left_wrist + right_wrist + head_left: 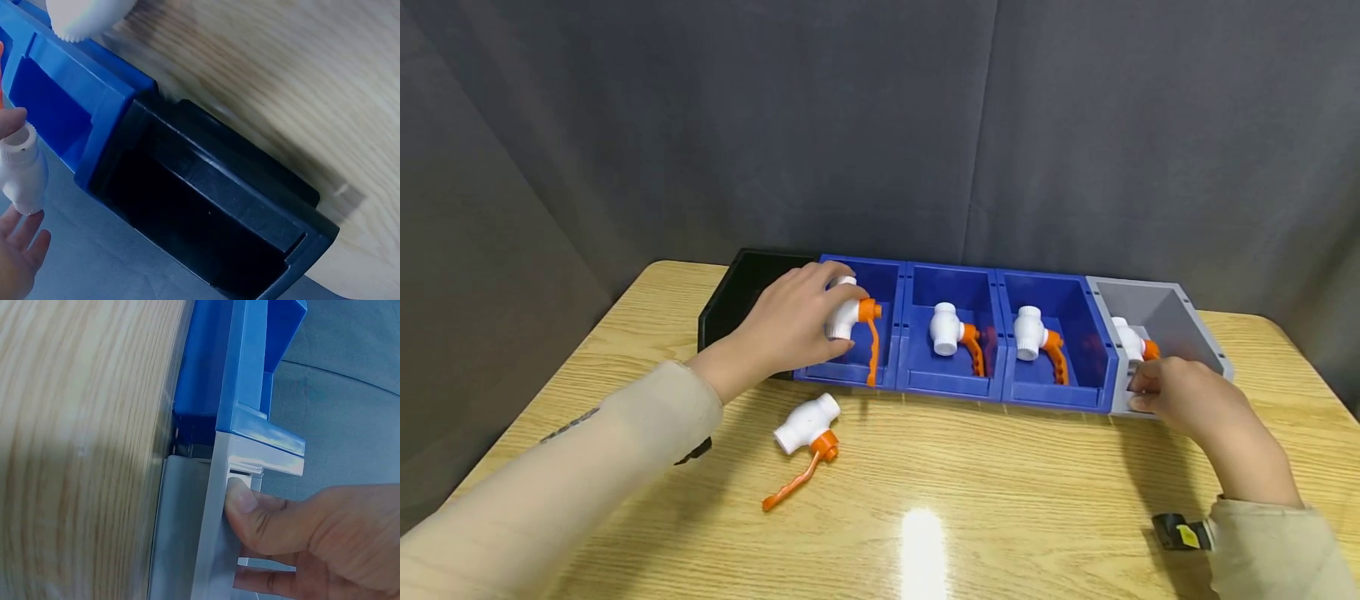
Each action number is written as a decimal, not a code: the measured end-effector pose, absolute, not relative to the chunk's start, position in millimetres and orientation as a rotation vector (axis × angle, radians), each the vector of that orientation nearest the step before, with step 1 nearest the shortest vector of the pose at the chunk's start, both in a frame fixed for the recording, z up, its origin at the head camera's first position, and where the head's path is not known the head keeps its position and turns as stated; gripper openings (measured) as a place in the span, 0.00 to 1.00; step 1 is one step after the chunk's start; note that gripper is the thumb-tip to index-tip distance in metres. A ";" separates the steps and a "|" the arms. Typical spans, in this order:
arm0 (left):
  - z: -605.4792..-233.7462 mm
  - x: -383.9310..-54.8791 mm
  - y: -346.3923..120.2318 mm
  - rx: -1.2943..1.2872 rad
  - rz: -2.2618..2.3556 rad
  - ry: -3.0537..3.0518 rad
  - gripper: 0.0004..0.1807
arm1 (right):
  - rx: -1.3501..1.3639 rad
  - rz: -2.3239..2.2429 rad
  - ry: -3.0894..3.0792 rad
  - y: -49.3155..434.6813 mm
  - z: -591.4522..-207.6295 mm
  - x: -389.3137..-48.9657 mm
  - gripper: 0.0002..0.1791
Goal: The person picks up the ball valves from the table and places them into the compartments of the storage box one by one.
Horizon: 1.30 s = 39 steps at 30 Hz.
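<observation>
My left hand [793, 317] grips a white ball valve [842, 319] by its body, over the leftmost blue bin [887, 283]; its orange lever hangs down. In the left wrist view the fingers and thumb sit at the two ends of this valve [26, 178]. At the far right, my right hand [1206, 404] pinches the front rim of the grey bin [1202, 333], thumb outside. Just behind those fingertips, a similar valve [1127, 337] lies in that bin. Another valve [807, 425] rests on the table in front of the row, its lever toward me.
The middle blue bin [951, 279] and the right blue bin [1045, 287] hold one valve each [946, 329] [1030, 333]. A black bin [718, 304] ends the row at left. Behind the wooden table [1000, 492] hangs a dark grey curtain [880, 125].
</observation>
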<state>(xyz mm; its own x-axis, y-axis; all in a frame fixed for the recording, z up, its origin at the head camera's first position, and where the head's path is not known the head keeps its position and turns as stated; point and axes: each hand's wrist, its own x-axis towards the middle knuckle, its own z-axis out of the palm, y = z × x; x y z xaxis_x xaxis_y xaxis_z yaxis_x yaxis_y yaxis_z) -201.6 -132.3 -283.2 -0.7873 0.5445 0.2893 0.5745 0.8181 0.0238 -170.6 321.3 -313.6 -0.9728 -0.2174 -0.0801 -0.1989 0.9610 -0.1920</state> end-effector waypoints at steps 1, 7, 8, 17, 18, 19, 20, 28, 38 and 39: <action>-283.1 -203.6 -131.5 -0.854 -0.157 -2.744 0.32 | -0.320 -0.279 3.011 321.3 -313.8 -170.7 0.05; -285.0 -213.8 -128.2 -0.827 -0.138 -2.789 0.32 | -0.301 -0.285 3.007 321.2 -313.6 -170.4 0.05; -285.4 -215.4 -127.5 -0.822 -0.137 -2.798 0.32 | -0.296 -0.289 3.005 321.3 -313.3 -170.1 0.05; -288.9 -231.6 -122.1 -0.720 -0.102 -2.882 0.32 | -0.281 -0.319 3.006 320.0 -312.4 -168.4 0.05; -289.3 -233.4 -121.5 -0.713 -0.088 -2.884 0.32 | -0.280 -0.319 3.006 319.8 -312.2 -168.2 0.05; -289.7 -235.2 -120.9 -0.710 -0.070 -2.882 0.32 | -0.280 -0.317 3.005 319.6 -312.1 -168.1 0.05; -289.8 -236.8 -120.4 -0.707 -0.050 -2.883 0.32 | -0.280 -0.316 3.004 319.5 -312.0 -168.0 0.05; -289.5 -247.2 -112.7 -0.710 0.064 -2.920 0.29 | -0.246 -0.307 2.999 321.3 -309.6 -167.9 0.06; -293.0 -259.1 -101.2 -0.693 0.228 -3.019 0.29 | -0.228 -0.307 2.996 321.8 -311.0 -169.5 0.06; -292.9 -259.5 -100.5 -0.689 0.244 -3.028 0.29 | -0.227 -0.312 2.995 321.5 -311.0 -169.2 0.06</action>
